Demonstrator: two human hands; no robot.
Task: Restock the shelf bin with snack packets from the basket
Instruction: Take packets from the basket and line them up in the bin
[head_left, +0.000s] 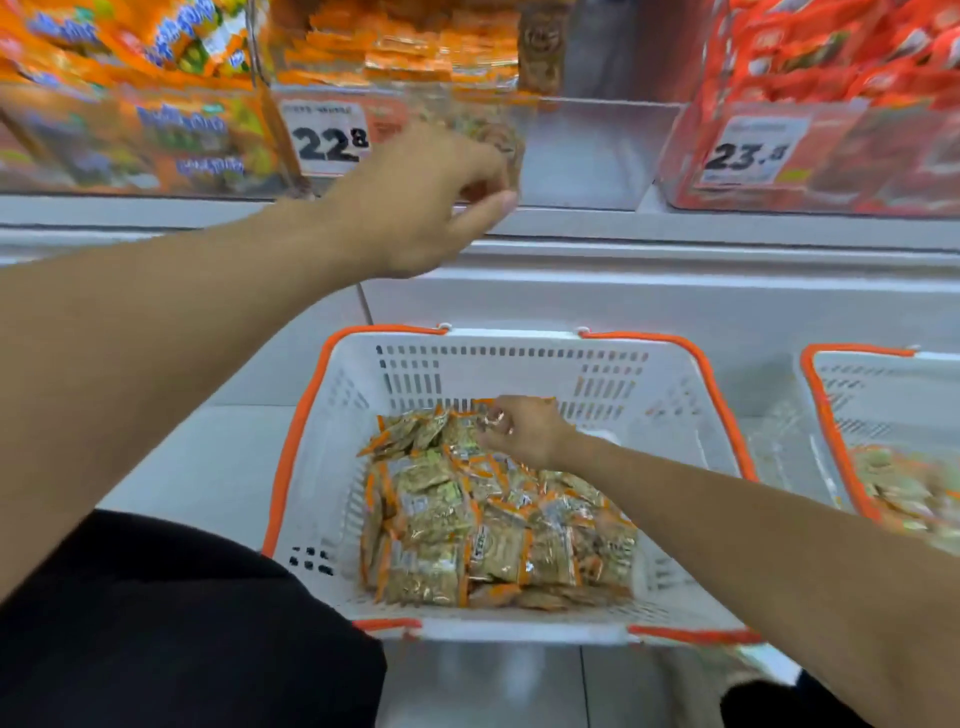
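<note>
The right hand (524, 428) is curling its fingers around a snack packet at the far end of the packet pile (493, 525) in the white basket (514, 358), probably gathering the next one. The left hand (431, 202) is reaching up at the clear shelf bin (395, 67), fingers bent toward the thumb; blur hides whether they are pinching a packet.
</note>
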